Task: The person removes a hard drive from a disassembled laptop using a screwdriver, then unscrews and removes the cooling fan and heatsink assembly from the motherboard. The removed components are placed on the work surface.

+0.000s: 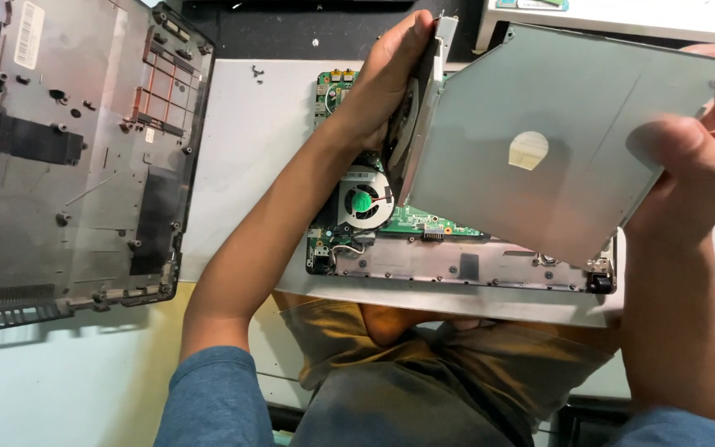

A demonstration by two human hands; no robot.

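Note:
A flat grey metal optical drive (539, 149) is held up close to the camera, tilted, with a round hole in its cover. My left hand (382, 83) grips its left edge, fingers wrapped over the tray side. My right hand (697, 157) clamps its right edge with the thumb on top. Below the drive lies an opened laptop chassis (457, 265) with a green circuit board (411, 219) and a round cooling fan (364, 203) showing. The drive hides most of the board.
The laptop's removed black bottom cover (68, 157) lies inner side up at the left. A white table (242, 149) carries the chassis. A small screw (256, 73) lies near the table's back edge. My knees are below.

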